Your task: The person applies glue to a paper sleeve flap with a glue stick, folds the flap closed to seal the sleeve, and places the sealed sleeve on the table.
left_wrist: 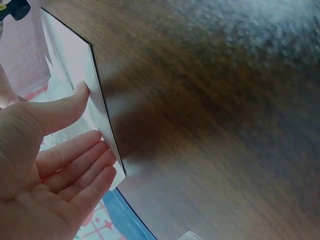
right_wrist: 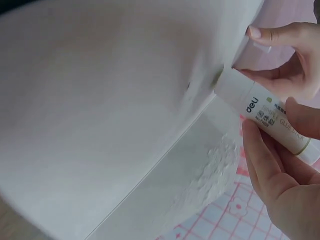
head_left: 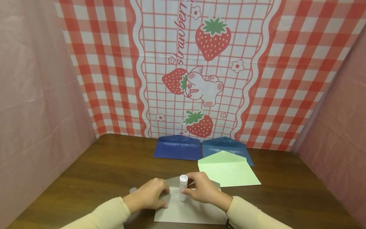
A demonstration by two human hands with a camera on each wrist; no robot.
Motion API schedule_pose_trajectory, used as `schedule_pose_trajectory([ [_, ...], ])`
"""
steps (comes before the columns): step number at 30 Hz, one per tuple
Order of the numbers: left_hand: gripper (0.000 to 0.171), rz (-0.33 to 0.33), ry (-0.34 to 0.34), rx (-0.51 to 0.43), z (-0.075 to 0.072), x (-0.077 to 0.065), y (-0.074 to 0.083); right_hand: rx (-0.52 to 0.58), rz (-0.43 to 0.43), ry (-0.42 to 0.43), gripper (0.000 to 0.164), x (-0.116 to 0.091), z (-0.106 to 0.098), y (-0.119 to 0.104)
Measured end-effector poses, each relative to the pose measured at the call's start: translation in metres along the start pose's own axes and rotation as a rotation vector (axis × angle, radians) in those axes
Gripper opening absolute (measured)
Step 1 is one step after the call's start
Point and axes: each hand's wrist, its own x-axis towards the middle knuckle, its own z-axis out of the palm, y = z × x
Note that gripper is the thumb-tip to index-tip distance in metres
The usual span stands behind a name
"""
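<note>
Directly beneath the grip of the right hand (head_left: 203, 190) lies a white envelope (head_left: 186, 212), flap unfolded away from the person, on the brown table (head_left: 94, 171). The step in hand appears to be the spreading of glue: the right grip is narrow, thumb and fingers pinching a glue stick (head_left: 183, 186), which stands nearly upright over the envelope's body, close to the fold; whether its lower end presses on the paper cannot be told. Left of this grip, the left hand (head_left: 154, 192) holds nothing between its wide, relaxed fingers, its thumb resting at the envelope's near-left edge. The next move would seem to call for a steady sheet and a light, even stroke. The glue stick is a slim white cylinder, its label (right_wrist: 275, 117) reading "deli" and "SIMPLE GLUE STICK"; the flap (right_wrist: 195, 172) shows a rough, whitish, wrinkled patch, probably glue. Beyond the right grip and to its right lies a pale green envelope (head_left: 228, 173), overlapping a blue envelope (head_left: 224, 145); straight beyond the grip lies a dark blue envelope (head_left: 178, 150). All three have raised flaps.
</note>
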Motion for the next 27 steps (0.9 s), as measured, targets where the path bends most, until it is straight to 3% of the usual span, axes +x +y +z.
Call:
schedule_pose_trajectory([
  [12, 0.032, -0.006, 0.005, -0.025, 0.000, -0.001, 0.001, 0.030, 0.009, 0.004, 0.022, 0.006, 0.012, -0.005],
  [27, 0.034, -0.039, -0.015, -0.021, -0.001, 0.000, 0.003, 0.061, 0.032, 0.011, 0.020, -0.006, 0.002, 0.003],
])
